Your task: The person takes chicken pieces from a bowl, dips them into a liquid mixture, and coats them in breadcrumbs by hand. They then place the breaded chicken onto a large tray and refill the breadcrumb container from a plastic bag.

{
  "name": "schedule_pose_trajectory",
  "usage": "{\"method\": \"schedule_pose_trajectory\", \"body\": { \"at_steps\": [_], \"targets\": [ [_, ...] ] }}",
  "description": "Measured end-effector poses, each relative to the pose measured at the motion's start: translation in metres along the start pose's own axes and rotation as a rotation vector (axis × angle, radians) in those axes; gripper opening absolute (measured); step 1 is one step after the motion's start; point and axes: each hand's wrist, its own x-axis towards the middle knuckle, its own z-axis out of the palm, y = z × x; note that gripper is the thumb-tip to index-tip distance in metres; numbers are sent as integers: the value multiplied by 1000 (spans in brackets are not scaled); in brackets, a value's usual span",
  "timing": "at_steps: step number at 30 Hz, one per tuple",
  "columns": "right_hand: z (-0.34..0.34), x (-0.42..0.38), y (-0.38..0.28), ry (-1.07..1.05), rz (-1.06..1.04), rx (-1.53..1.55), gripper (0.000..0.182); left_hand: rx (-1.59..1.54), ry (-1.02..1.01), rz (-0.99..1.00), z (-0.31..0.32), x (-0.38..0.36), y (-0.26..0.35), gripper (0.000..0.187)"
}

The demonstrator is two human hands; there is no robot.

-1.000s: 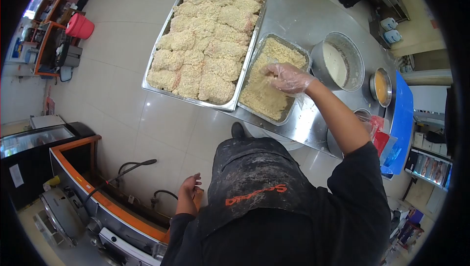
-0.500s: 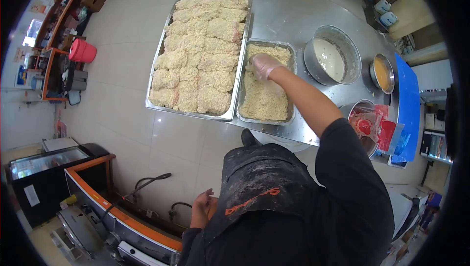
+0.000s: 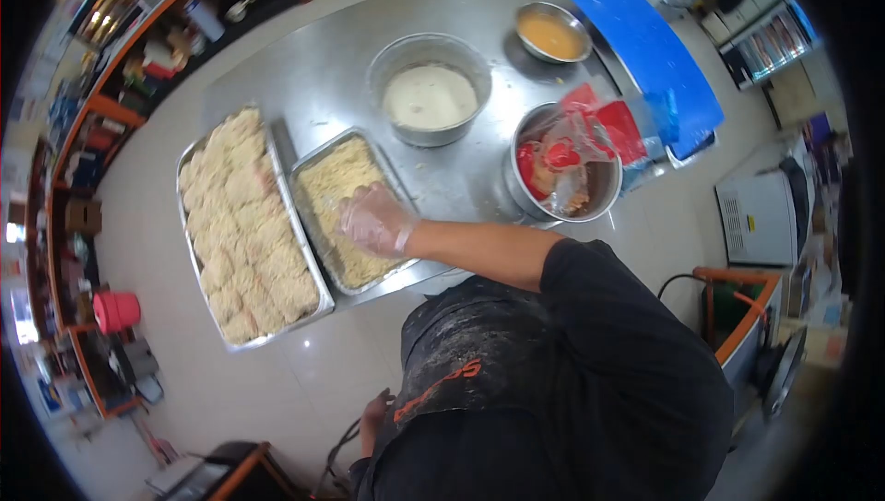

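Note:
My right hand (image 3: 378, 221), in a clear plastic glove, rests palm down on the crumb coating in a small metal tray (image 3: 402, 189). Its fingers are bent and a little apart, touching the pale yellow crumbs (image 3: 339, 169); whether anything lies under the palm is hidden. Left of it stands a larger metal tray (image 3: 318, 294) packed with rows of crumb-coated pieces (image 3: 244, 215), which look like breaded meat. My bare left hand (image 3: 375, 411) hangs low beside the dusty dark apron (image 3: 461, 344), away from the table, fingers loosely apart and holding nothing visible.
On the steel table (image 3: 304, 58) stand a deep pot (image 3: 429, 135) of white batter or flour, a bowl (image 3: 553, 33) of orange liquid, and a pot (image 3: 604, 192) holding red-printed plastic bags (image 3: 572, 146). A blue board (image 3: 645, 58) lies at the right.
The view has swung to the right, so trays and pots appear further left. My right hand has moved from the tray's far part toward its near middle. My left hand stays low.

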Motion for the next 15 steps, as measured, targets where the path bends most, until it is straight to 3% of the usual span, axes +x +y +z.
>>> {"method": "schedule_pose_trajectory", "body": {
  "at_steps": [2, 4, 5, 7, 8, 10, 12, 13, 14, 15],
  "targets": [
    [-54, -21, 11, 30, -4, 210, 28, -63, 6, -48, -11, 4, 38, 55],
    [-84, -70, 37, 287, 1, 327, 31, -313, -76, -352, -31, 59, 10, 56],
    [-99, -94, 50, 415, -8, 380, 33, -281, -57, -361, -29, 59, 20, 56],
    [-154, -164, 78, 603, 180, 340, 24, -231, -16, -379, -19, 48, 53, 57],
    [-192, -201, 100, 373, 355, 283, 20, -197, -17, -388, -9, 46, 61, 57],
    [-199, -282, 151, 752, 631, 340, 25, -136, -14, -408, 14, 40, 75, 57],
    [-207, -356, 219, 908, 960, 186, 33, -76, 36, -274, 56, 14, 112, 59],
    [-202, -386, 254, 953, 1134, 97, 38, -139, 23, -229, 66, 61, 44, 59],
    [-199, -400, 276, 858, 1113, -36, 42, -204, 7, -186, 77, 103, -16, 60],
    [-196, -413, 295, 761, 1090, -166, 47, -5, -90, -71, 84, 122, -35, 60]
  ]
}}
